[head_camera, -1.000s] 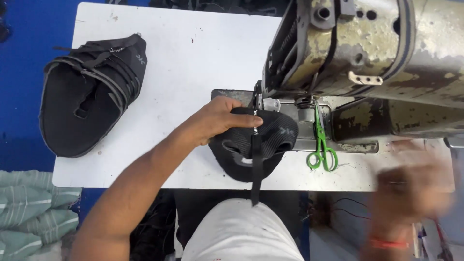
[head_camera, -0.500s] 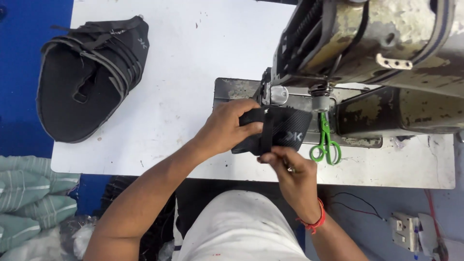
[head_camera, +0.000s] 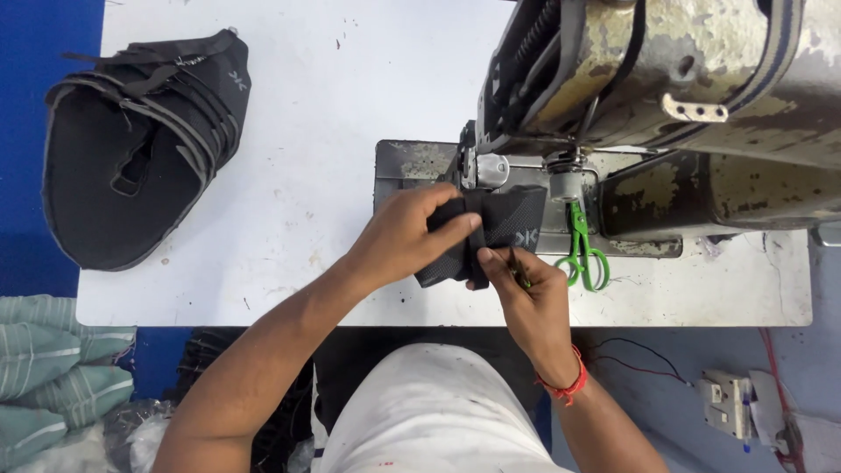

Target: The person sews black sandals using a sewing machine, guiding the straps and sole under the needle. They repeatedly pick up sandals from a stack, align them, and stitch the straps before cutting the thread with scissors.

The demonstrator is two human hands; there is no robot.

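**Both hands on a black fabric piece at the sewing machine**

We see the left hand [head_camera: 407, 235] lying across the top of a black fabric piece [head_camera: 512, 223], its fingers curled over the near edge and pressing the piece down onto the grey metal bed plate [head_camera: 410, 162] of the sewing machine [head_camera: 666, 79]. The right hand [head_camera: 526, 293] comes up from below with fingers pinched together on a narrow black strap [head_camera: 477, 250] that crosses the piece; whether a small tool is also held between those fingers we cannot tell. A red thread band [head_camera: 565, 385] circles the right wrist.

The fabric piece sits right at the foot of the machine, under the needle area, and carries a small pale mark near its right lower edge. Just beside it, to the right, a pair of green-handled snips [head_camera: 583, 250] lies on the bed plate, close to the right hand but not touching it.

On the far left of the white table [head_camera: 333, 105] we see a stack of black fabric pieces [head_camera: 140, 149], well apart from the hands, fanned open, with a small pale mark on the top one. Below the table's left edge lies a pile of green striped cloth [head_camera: 48, 368]. At the lower right, a white electrical box [head_camera: 727, 398] with wires sits on the floor.
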